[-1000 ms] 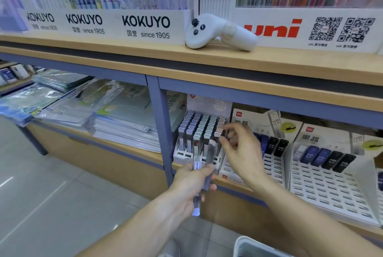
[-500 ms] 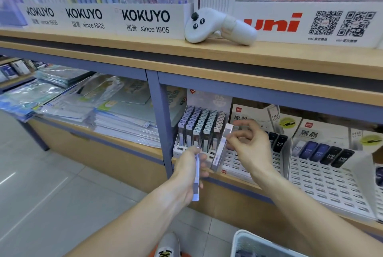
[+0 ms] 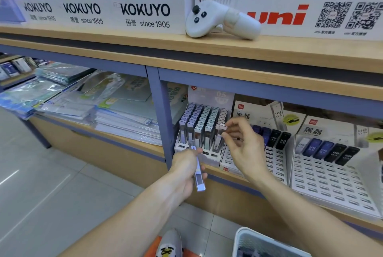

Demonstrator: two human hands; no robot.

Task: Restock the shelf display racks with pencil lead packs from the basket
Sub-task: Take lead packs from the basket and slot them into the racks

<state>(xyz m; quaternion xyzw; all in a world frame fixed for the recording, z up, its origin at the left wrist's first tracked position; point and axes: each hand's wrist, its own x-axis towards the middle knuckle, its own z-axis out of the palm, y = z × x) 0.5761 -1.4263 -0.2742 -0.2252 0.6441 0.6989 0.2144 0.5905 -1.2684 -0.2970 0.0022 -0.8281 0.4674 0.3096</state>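
Observation:
A white display rack (image 3: 207, 157) on the lower shelf holds several rows of clear pencil lead packs (image 3: 199, 124). My right hand (image 3: 244, 148) pinches the white-capped top of one pencil lead pack (image 3: 218, 141) standing in the front of the rack's right column. My left hand (image 3: 184, 170) is just in front of the rack and grips another clear pack (image 3: 199, 180) upright. The white basket (image 3: 240, 242) shows only its corner at the bottom edge, below my right forearm.
To the right stand two more white racks (image 3: 331, 178) with a few dark HB packs (image 3: 277, 139). A blue shelf post (image 3: 161, 124) rises left of the rack. Wrapped folders (image 3: 103, 107) are stacked on the left. A white controller (image 3: 219, 20) lies on the upper shelf.
My right hand took one pack from my left hand, carried it to the rack and stood it in the right column. My left hand keeps one pack and has risen slightly.

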